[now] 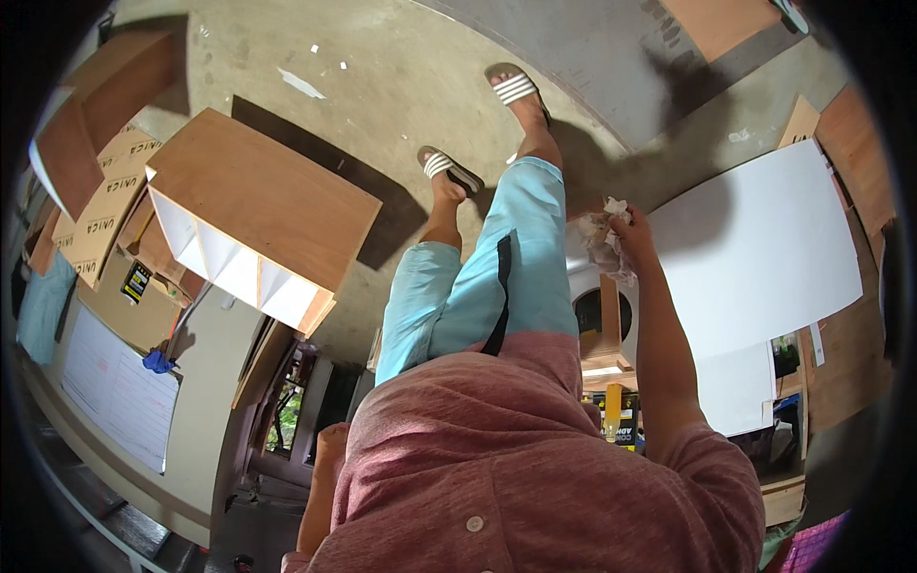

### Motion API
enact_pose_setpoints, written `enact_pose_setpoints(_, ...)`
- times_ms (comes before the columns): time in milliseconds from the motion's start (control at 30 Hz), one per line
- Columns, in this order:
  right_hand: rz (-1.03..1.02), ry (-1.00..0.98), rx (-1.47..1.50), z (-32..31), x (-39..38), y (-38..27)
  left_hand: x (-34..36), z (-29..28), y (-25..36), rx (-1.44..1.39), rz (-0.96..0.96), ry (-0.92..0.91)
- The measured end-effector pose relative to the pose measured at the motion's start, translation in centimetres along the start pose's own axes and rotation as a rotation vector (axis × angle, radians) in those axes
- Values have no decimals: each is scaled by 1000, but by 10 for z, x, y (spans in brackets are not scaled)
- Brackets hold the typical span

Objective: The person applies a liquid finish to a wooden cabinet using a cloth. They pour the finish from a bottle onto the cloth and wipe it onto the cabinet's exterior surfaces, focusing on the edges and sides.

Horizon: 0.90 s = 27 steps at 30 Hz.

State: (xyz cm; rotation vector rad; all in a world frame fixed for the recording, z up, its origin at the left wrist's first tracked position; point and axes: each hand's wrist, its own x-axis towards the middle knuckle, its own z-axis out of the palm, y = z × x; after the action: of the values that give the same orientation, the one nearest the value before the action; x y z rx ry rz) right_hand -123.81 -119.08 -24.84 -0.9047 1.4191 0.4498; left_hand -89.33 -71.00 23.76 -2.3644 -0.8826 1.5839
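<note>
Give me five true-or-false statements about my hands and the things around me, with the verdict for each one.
1. The right hand holds crumpled whitish material. True.
2. The left hand grips that material too. False: it is well apart from it, beside the reddish shirt.
3. A brown-topped cabinet is left of the light blue shorts. True.
4. The large white panel is on the left side of the view. False: it is on the right.
5. The sandals have white stripes. True.
</note>
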Motion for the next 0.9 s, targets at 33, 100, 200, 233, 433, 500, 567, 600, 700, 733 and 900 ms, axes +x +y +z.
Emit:
enact_pose_setpoints(33,16,24,-37,-2,3,14,2,-3,13,-187,-92,-63)
enact_pose_setpoints(100,41,68,-121,-5,7,37,-18,1,78,-171,-150,-16)
enact_pose_setpoints(200,133,67,13,6,-14,28,-13,-15,96,13,-121,-21)
enact_pose_setpoints(233,136,60,39,10,-16,31,-4,-19,82,-39,-145,-26)
enact_pose_setpoints(433,117,27,91,23,-42,5,8,-19,75,8,108,-158)
enact_pose_setpoints(500,72,19,35,20,-58,-18,22,-13,62,35,107,-85)
enact_pose_setpoints(567,40,84,-80,10,-38,23,20,-5,68,-98,129,-29)
enact_pose_setpoints(600,-3,115,-130,6,-37,21,21,-1,62,-143,209,-20)
enact_pose_setpoints(700,-80,63,-112,12,-80,-68,56,24,14,-290,277,83)
enact_pose_setpoints(733,-94,32,-125,1,-68,-54,59,34,11,-319,292,114)
enact_pose_setpoints(900,-126,100,-303,-4,-79,-126,75,104,-18,-575,235,184)
